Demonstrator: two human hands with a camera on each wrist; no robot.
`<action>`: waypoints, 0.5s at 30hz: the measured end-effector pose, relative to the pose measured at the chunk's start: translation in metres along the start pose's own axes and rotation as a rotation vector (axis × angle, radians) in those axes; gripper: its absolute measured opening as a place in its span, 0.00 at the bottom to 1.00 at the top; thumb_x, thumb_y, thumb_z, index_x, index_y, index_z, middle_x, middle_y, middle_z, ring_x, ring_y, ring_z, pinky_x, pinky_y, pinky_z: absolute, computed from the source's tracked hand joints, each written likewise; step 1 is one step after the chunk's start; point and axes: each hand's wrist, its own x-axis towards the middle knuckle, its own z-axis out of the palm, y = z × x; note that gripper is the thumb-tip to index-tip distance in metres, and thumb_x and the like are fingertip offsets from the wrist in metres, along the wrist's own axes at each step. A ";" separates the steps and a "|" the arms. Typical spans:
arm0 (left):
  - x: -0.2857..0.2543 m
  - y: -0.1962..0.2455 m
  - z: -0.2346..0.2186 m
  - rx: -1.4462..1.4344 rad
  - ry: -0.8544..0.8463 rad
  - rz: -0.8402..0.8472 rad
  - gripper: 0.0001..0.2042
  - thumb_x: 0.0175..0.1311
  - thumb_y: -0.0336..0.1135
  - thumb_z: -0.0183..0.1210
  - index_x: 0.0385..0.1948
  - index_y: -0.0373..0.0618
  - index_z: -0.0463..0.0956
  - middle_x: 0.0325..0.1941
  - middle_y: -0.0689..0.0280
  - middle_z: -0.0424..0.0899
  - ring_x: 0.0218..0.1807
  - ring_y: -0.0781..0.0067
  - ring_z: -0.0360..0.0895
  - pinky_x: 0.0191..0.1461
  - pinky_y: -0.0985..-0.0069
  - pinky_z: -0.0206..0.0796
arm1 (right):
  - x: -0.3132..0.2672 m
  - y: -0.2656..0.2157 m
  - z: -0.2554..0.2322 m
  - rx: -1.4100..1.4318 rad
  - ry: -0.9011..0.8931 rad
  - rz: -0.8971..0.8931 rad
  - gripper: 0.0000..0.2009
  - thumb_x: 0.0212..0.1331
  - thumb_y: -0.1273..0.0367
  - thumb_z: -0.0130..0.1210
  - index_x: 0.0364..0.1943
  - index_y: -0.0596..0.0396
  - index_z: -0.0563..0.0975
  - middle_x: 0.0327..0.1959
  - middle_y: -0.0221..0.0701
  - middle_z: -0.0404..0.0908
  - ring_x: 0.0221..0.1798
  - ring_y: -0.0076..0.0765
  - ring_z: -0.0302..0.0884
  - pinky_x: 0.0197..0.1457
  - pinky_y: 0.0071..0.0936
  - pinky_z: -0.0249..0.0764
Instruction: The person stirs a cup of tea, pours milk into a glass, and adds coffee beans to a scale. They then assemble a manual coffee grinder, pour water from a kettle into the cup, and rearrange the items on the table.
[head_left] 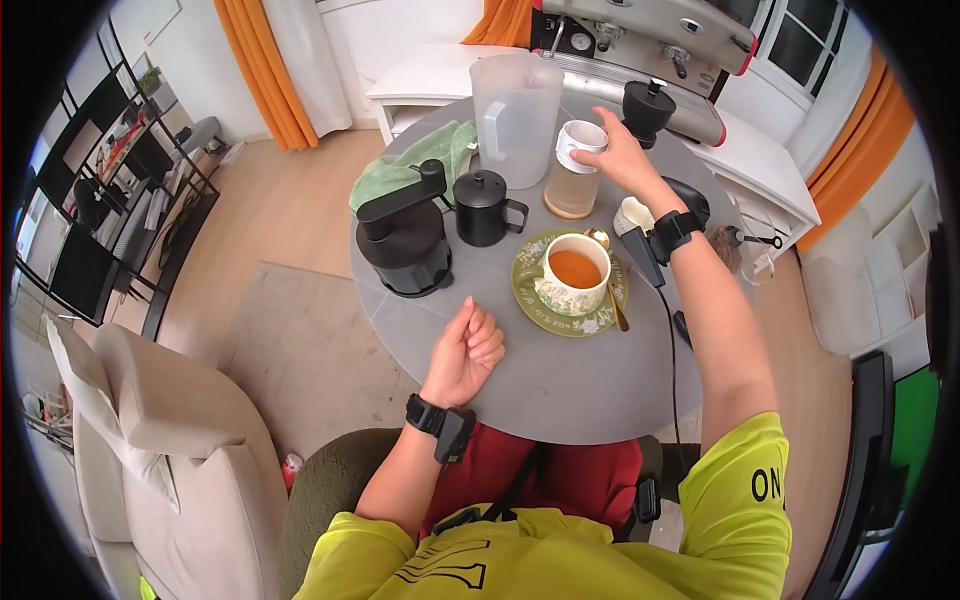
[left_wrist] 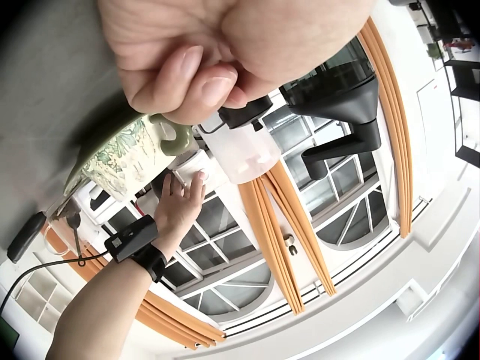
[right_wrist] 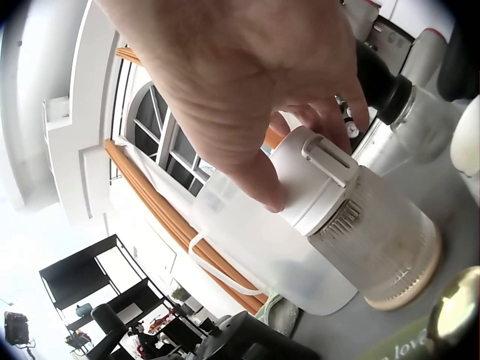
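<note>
My right hand (head_left: 625, 160) reaches across the round grey table and grips the white lid (right_wrist: 311, 176) of a clear ribbed jar (head_left: 568, 192). The thumb presses one side of the lid and the fingers are round its far side. The jar stands upright with a brownish layer at its bottom. My left hand (head_left: 465, 350) is over the near left of the table, fingers loosely curled with nothing in them. Between the hands, a patterned cup (head_left: 562, 300) of orange-brown liquid sits on a green saucer (head_left: 532, 308) with a gold spoon (head_left: 619, 312).
A tall translucent pitcher (head_left: 515, 110) stands left of the jar, beside a green cloth (head_left: 405, 168). Nearer are a black lidded pot (head_left: 482, 208) and a black cranked grinder (head_left: 402, 250). Behind the right hand is a black-topped container (head_left: 648, 108). A cable (head_left: 673, 350) hangs over the table edge.
</note>
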 end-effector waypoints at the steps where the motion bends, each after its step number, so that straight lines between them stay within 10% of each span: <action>1: 0.000 0.000 -0.001 -0.004 0.001 0.000 0.18 0.77 0.43 0.36 0.22 0.48 0.58 0.18 0.74 0.55 0.18 0.83 0.51 0.23 0.84 0.47 | -0.001 0.000 0.000 -0.024 -0.002 -0.001 0.45 0.46 0.56 0.65 0.67 0.58 0.56 0.65 0.51 0.63 0.68 0.50 0.62 0.68 0.36 0.60; 15: 0.001 -0.003 -0.001 -0.043 -0.026 -0.003 0.18 0.76 0.43 0.38 0.22 0.48 0.59 0.18 0.73 0.55 0.18 0.83 0.51 0.23 0.83 0.48 | -0.021 0.008 -0.027 0.121 0.080 -0.039 0.44 0.47 0.53 0.67 0.66 0.60 0.58 0.59 0.50 0.69 0.57 0.47 0.72 0.61 0.36 0.69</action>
